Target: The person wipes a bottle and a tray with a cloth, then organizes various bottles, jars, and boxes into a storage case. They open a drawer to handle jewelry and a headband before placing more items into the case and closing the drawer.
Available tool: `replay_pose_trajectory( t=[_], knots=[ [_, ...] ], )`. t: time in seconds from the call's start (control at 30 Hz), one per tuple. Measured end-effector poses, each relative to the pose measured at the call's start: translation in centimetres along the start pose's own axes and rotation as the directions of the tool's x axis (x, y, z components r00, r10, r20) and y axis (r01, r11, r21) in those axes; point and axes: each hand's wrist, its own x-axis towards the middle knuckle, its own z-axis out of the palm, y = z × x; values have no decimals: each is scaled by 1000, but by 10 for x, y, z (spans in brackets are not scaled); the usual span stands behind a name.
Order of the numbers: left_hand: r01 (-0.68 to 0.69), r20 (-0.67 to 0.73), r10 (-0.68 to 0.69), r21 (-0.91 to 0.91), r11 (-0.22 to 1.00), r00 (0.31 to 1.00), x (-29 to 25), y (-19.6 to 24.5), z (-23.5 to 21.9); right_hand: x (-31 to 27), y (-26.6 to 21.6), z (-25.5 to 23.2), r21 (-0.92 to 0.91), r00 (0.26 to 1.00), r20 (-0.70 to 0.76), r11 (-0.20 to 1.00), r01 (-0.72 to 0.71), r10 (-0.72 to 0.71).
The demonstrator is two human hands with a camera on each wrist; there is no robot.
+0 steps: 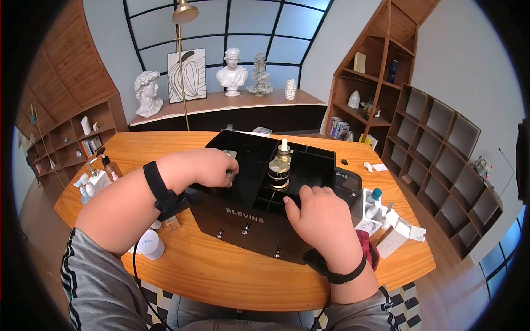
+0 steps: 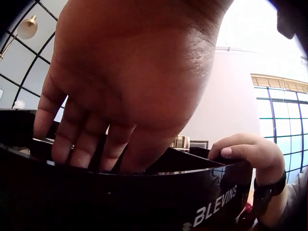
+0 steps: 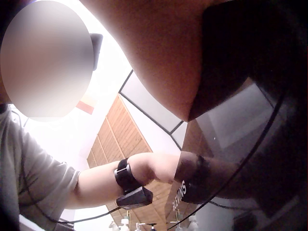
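Observation:
A glossy black organizer box point(image 1: 237, 234) lettered BLEVINS stands on the wooden table, divided inside, with small silver knobs on its front. My left hand point(image 1: 216, 167) reaches over the rim into the left compartment. In the left wrist view its fingers point(image 2: 86, 139) point down behind the front wall, which hides the tips; I cannot tell whether they hold anything. Beside that hand a small pale object point(image 1: 231, 153) shows. My right hand point(image 1: 323, 220) rests on the box's front right rim. Gold-and-black bottles and jars point(image 1: 279, 172) stand in the middle compartment, one with a white dropper top point(image 1: 284, 144).
At the right are a white holder point(image 1: 369, 212) with a teal-capped bottle, an opened white carton point(image 1: 395, 237) and a dark red cloth point(image 1: 365, 245). A white jar point(image 1: 150, 245) and a small box point(image 1: 172, 223) sit front left. Pump bottles point(image 1: 107, 165) stand far left.

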Motion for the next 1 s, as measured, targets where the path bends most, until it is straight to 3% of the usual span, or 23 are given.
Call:
replay_pose_trajectory(
  t=[0.23,0.4,0.43,0.53,0.67,0.77,0.87,0.97,1.0],
  knots=[
    [-22,-121,26,33,999,992,10,-32,19,-1,0,1,-11,1000,-13,1000,3,-4],
    [11,-181,-10,1,1000,983,-4,-22,22,-1,-1,2,-25,999,-35,1000,12,-13],
    [-73,-300,67,-9,997,952,-7,-32,29,-1,-1,1,-30,999,-34,999,12,-13],
    [-109,-451,44,-118,987,891,-51,-25,19,0,-3,-2,-25,1000,-28,1000,4,-5],
    [73,-588,-126,-114,991,799,-125,-42,29,0,-6,-4,-14,1000,-25,1000,-13,12],
    [312,-637,-342,-164,936,691,-177,-64,51,0,-7,-4,-4,1000,-22,1000,-11,11],
    [465,-422,-613,-406,787,669,-225,-94,73,0,-7,-2,-19,999,-34,1000,-4,3],
    [581,-150,-678,-406,706,719,-262,-124,107,0,-8,-1,-9,999,-46,1000,-6,6],
    [563,-91,-640,-394,727,763,-267,-130,115,0,-8,-1,-10,999,-48,1000,-8,7]
  ],
)
